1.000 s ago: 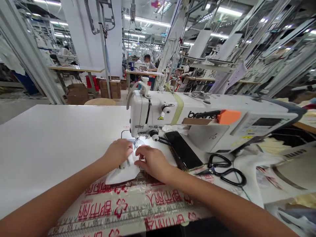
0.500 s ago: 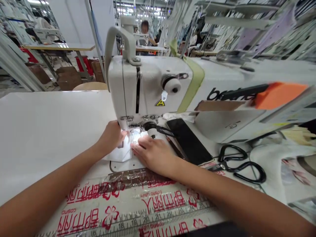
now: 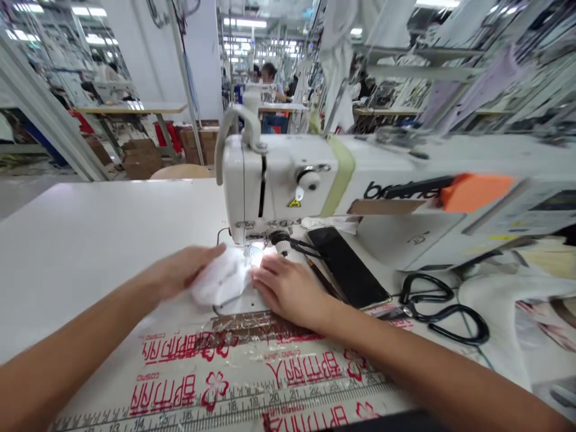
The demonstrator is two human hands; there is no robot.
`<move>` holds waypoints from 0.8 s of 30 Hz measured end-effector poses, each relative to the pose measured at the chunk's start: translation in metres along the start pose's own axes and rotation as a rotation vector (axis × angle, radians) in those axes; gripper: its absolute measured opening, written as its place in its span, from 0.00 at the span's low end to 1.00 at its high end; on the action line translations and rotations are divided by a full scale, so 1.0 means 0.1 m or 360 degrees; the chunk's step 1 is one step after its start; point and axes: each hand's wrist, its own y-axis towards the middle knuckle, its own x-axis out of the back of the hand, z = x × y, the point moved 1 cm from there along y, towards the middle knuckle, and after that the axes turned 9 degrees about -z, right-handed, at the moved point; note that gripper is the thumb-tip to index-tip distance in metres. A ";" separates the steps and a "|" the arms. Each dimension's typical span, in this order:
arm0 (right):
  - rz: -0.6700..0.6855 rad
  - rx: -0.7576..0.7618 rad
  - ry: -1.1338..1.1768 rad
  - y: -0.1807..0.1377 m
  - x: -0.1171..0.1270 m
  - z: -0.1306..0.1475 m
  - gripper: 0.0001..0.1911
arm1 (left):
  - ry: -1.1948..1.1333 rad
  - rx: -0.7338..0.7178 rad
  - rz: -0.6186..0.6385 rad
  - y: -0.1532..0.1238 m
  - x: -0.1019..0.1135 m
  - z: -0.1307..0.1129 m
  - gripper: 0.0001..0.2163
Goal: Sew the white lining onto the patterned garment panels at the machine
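Observation:
A small white fabric piece (image 3: 220, 279), smeared by motion, lies across the lit needle area of a white sewing machine (image 3: 279, 174). My left hand (image 3: 186, 270) holds its left side between thumb and fingers, a little left of the needle. Close by on the right, my right hand (image 3: 288, 285) rests low on the machine bed with its fingers bent and pressed together at the fabric's right edge. Its fingertips partly hide the cloth there. Under the presser foot, glare makes the detail hard to see.
A black phone (image 3: 348, 267) and a thin brown pencil-like stick (image 3: 324, 279) lie right of my right hand. Black-handled scissors (image 3: 443, 309) lie farther right. A printed ruler strip (image 3: 252, 405) runs along the front edge. Behind the machine, a person (image 3: 270, 84) sits at another station.
My left hand has pulled back and left from the needle, drawing the white fabric with it, so more of the cloth shows. My right hand stays beside the needle. The head view has shifted slightly.

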 end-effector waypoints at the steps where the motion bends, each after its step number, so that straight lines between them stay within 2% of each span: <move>1: -0.0042 -0.0025 0.0195 0.01 0.04 0.04 0.13 | -0.0084 0.0042 0.0027 -0.13 0.00 0.02 0.25; 3: -0.0046 -0.0194 0.0791 0.02 0.10 0.15 0.14 | -0.0261 0.0069 0.0013 -0.35 -0.06 0.05 0.26; 5: 0.0013 -0.0492 0.1403 0.05 0.12 0.25 0.20 | -0.0692 0.0131 -0.0033 -0.51 -0.15 0.07 0.20; 6: 0.0019 -0.0635 0.1580 0.06 0.12 0.30 0.22 | -0.0908 0.0179 0.0001 -0.56 -0.21 0.08 0.17; 8: -0.0100 -0.0876 0.1773 0.07 0.10 0.35 0.23 | -0.1185 0.0302 0.0141 -0.63 -0.31 0.08 0.15; 10: -0.0244 -0.1060 0.1896 0.05 0.07 0.38 0.22 | -0.1198 0.0371 0.0179 -0.67 -0.38 0.08 0.13; 11: -0.0270 -0.1151 0.1993 0.03 0.05 0.40 0.21 | -0.1172 0.0372 0.0099 -0.69 -0.39 0.08 0.13; 15: -0.0140 -0.1412 0.2366 -0.04 -0.05 0.47 0.26 | -0.0791 0.0157 -0.0516 -0.77 -0.36 0.04 0.15; 17: -0.0032 -0.1476 0.2465 -0.06 -0.08 0.50 0.26 | -0.0443 0.0003 -0.0743 -0.82 -0.36 0.00 0.13; 19: 0.0080 -0.1512 0.2509 -0.07 -0.09 0.52 0.24 | -0.0076 -0.0304 -0.0917 -0.84 -0.38 -0.04 0.09; 22: 0.0221 -0.1460 0.2406 -0.09 -0.07 0.52 0.18 | 0.0361 -0.1128 -0.1060 -0.87 -0.45 -0.09 0.03; 24: 0.0259 -0.1394 0.2295 -0.09 -0.06 0.50 0.12 | 0.0549 -0.1568 -0.1049 -0.87 -0.49 -0.08 0.06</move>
